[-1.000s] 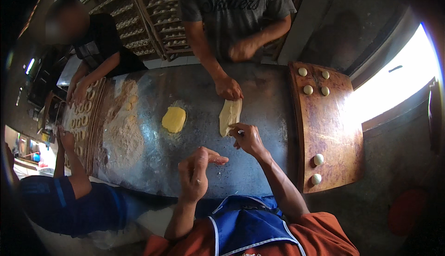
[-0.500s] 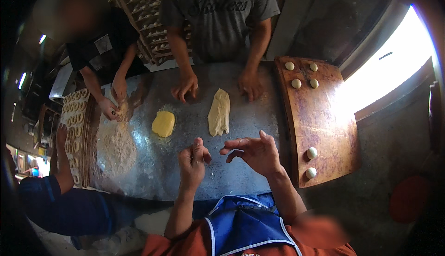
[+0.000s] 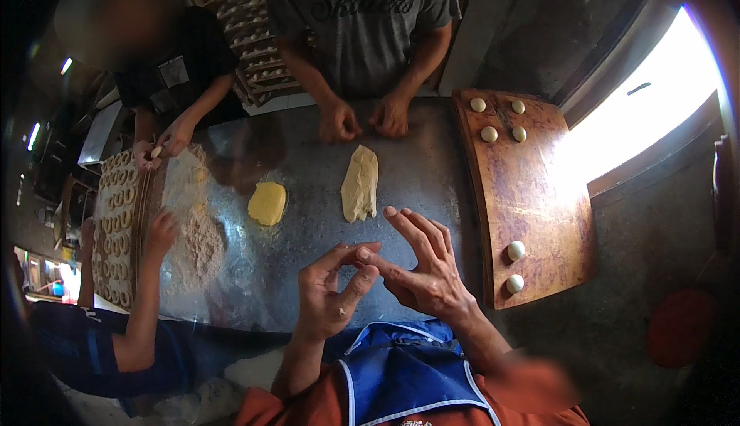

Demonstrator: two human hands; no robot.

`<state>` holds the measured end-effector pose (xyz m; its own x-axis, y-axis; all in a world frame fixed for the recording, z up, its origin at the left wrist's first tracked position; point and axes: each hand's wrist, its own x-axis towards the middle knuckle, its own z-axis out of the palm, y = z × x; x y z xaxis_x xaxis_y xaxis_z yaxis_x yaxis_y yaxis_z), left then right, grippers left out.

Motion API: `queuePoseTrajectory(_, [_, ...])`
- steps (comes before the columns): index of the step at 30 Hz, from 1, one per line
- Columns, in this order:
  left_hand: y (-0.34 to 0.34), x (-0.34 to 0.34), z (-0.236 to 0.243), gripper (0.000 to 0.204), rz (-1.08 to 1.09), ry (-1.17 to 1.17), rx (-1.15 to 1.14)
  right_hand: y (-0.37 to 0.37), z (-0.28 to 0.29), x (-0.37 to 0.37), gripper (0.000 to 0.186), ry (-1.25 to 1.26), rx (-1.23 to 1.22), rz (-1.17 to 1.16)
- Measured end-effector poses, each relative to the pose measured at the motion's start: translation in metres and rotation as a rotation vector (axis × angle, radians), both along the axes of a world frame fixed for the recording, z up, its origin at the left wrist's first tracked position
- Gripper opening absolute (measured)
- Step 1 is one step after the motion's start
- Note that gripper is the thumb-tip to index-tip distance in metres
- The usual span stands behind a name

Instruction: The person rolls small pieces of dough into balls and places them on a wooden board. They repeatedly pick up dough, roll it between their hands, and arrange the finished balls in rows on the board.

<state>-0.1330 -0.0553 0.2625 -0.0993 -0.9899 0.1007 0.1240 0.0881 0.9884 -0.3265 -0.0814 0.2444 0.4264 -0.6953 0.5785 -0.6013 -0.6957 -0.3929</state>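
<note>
Head view: metal desk (image 3: 308, 272) lies under both hands, dusted with a flour heap (image 3: 196, 233) well off to the left hand's side. Risk, as a judgement: whatever bit is pinched between the fingertips could drop or smear, since both hands hover above the desk with nothing supporting them. Pale oblong dough strip (image 3: 360, 183) lies just beyond the fingertips, untouched; yellow dough lump (image 3: 267, 202) beside it, further left. Wooden board (image 3: 532, 195) with small dough balls (image 3: 499, 121) sits past the right hand. Right hand (image 3: 420, 272): fingers spread wide, index tip meeting the left thumb. Left hand (image 3: 331, 295): loosely curled, thumb and forefinger pinched; contents too small to tell.
</note>
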Motion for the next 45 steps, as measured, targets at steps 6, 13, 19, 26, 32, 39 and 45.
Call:
queuePoseTrajectory(6, [0.002, 0.0, 0.012, 0.024, 0.026, 0.132, 0.041, 0.004, 0.0, -0.003, 0.069, 0.24, -0.095, -0.094])
queuePoseTrajectory(13, [0.003, -0.008, 0.008, 0.025, 0.111, 0.207, -0.002, 0.015, 0.0, 0.008, 0.07, 0.31, -0.124, -0.178])
queuePoseTrajectory(19, [0.002, -0.007, 0.002, 0.03, 0.132, 0.152, 0.032, 0.023, -0.005, 0.015, 0.07, 0.319, -0.102, -0.212])
queuePoseTrajectory(26, [-0.001, -0.023, 0.017, 0.032, 0.24, 0.138, 0.113, 0.023, -0.006, 0.018, 0.072, 0.35, -0.039, -0.263])
queuePoseTrajectory(32, [-0.008, -0.01, -0.007, 0.033, 0.2, 0.075, 0.067, 0.029, -0.017, 0.022, 0.072, 0.377, -0.06, -0.265])
queuePoseTrajectory(39, [-0.058, 0.011, -0.079, 0.029, 0.259, -0.248, 0.303, -0.005, -0.065, 0.003, 0.029, 0.028, 0.387, 0.089])
queuePoseTrajectory(45, [-0.126, 0.021, -0.24, 0.054, 0.28, -1.002, -0.343, -0.08, -0.156, 0.011, 0.044, -0.005, 0.803, -0.145])
